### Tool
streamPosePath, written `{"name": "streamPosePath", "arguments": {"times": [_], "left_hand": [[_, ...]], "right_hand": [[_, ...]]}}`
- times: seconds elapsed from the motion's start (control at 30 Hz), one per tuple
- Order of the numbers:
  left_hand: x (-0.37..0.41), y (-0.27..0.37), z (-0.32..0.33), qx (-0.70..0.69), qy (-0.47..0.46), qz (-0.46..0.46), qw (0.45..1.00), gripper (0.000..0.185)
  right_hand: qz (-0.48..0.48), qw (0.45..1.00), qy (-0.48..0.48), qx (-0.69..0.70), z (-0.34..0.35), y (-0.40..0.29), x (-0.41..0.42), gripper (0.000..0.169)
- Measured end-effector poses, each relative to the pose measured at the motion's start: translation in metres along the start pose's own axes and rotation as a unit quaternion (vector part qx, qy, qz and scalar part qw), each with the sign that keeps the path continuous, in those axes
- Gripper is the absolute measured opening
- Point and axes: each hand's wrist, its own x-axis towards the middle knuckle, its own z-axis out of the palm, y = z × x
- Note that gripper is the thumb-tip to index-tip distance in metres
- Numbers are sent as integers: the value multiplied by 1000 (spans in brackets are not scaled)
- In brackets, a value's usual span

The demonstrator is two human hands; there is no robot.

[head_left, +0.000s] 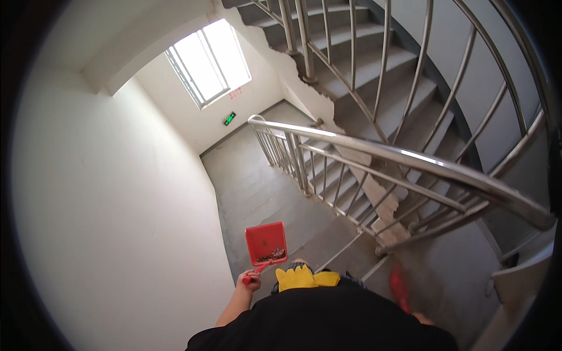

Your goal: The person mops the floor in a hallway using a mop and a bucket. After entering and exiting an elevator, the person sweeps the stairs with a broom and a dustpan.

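My left hand [249,281] is closed around the red handle of a long-handled plastic dustpan [264,239], held out in front of me on the left. A small heap of dark debris [273,255] lies in the pan, towards its handle side. At the lower right, only a small part of my right hand [422,319] shows past my black shirt. It grips a red tool [398,285], which is motion-blurred; its exact kind is unclear. A pair of yellow rubber gloves [303,278] hangs at my waist.
Concrete stairs [263,193] descend ahead, between a white wall [131,210] and a steel handrail [395,153] with balusters. Another flight [364,66] rises at the upper right. A bright window [210,61] and a green exit sign [229,118] are at the lower landing.
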Motion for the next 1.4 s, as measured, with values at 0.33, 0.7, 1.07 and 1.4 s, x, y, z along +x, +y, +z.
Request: {"name": "streamPosePath", "arguments": {"times": [0.33,0.7,1.07,1.4], "left_hand": [[45,45,67,80,38,-43,995,16],[198,119,139,278,147,-143,938,12],[213,177,163,410,186,-247,858,10],[218,126,180,528,245,-232,779,11]], "right_hand": [[-132,976,160,72,-59,-179,-71,23],[-141,945,203,212,16,-280,-39,19],[59,888,111,442,110,-205,-88,13],[-63,722,145,673,147,-250,-11,44]]}}
